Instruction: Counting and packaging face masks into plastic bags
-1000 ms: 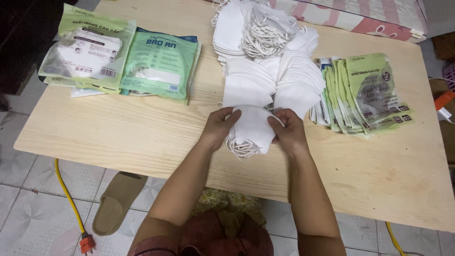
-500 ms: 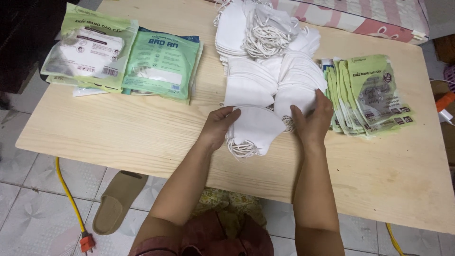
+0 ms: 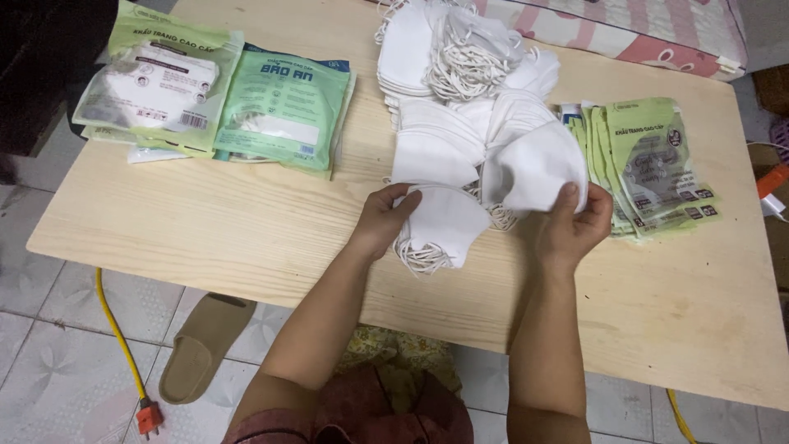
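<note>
Pale wooden table [image 3: 205, 238] stands on grey tiled floor [image 3: 49, 362].

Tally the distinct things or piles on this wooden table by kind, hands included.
Heaps of white fabric face masks: 1
Stacks of green printed plastic packets: 3
Hands: 2, left hand, right hand
Total: 6

The masks [image 3: 448, 222] I see are plain white, on a pale wood-grain counter [image 3: 246, 238]. The packets [image 3: 657, 164] are light green, the slipper [image 3: 201, 345] olive, the cable [image 3: 115, 329] yellow.
</note>
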